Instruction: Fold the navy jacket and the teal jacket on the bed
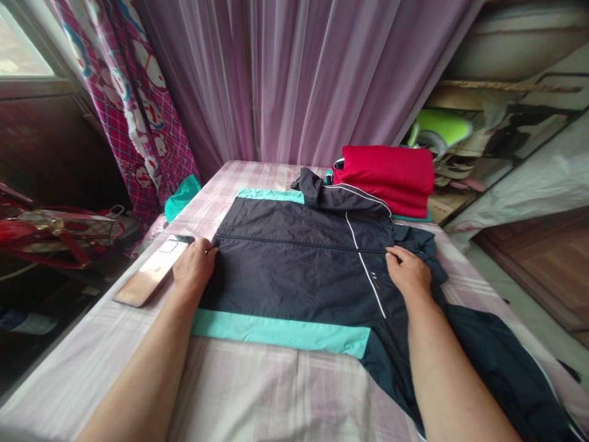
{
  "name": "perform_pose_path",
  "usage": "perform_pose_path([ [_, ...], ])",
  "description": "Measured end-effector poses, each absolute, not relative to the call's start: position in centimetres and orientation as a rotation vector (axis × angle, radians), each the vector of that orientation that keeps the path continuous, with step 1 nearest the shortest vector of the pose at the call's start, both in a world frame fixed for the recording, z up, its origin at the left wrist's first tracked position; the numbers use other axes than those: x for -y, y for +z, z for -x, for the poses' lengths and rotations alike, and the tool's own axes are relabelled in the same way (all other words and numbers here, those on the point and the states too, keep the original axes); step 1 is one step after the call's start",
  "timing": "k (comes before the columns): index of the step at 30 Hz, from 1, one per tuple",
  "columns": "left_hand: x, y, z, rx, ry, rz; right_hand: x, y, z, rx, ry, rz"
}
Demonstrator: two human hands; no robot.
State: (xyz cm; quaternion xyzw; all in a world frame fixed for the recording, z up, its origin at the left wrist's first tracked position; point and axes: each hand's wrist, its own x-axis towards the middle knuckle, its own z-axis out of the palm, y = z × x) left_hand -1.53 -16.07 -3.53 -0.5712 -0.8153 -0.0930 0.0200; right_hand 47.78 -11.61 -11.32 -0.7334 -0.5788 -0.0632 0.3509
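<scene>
A dark zip-up jacket [285, 276] with turquoise side panels and white piping lies spread sideways on the table. Its closed zipper runs from left to right between my hands. At the hem end, my left hand [196, 261] pinches the jacket edge by the zipper's end. My right hand [409, 270] is closed on the zipper line near the collar. One sleeve is laid across the body's far side; the other stretches toward the lower right, partly behind my right forearm. Beside my left hand lies a smartphone [150, 276], close to the knuckles.
A folded red cloth stack [386, 178] sits at the table's far right. The table [248, 393] has a pale checked cover. Purple curtains [294, 80] hang behind it. Shelves with a bright green item [444, 129] stand right; a red bag [59, 233] is left.
</scene>
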Motion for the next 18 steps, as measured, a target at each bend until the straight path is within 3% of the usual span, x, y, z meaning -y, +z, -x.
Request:
perform_pose_path([
  [18, 16.11, -3.41, 1.18, 2.409, -0.192, 1.882, 11.50, -11.62, -47.85, 1.538, -0.188, 1.959],
])
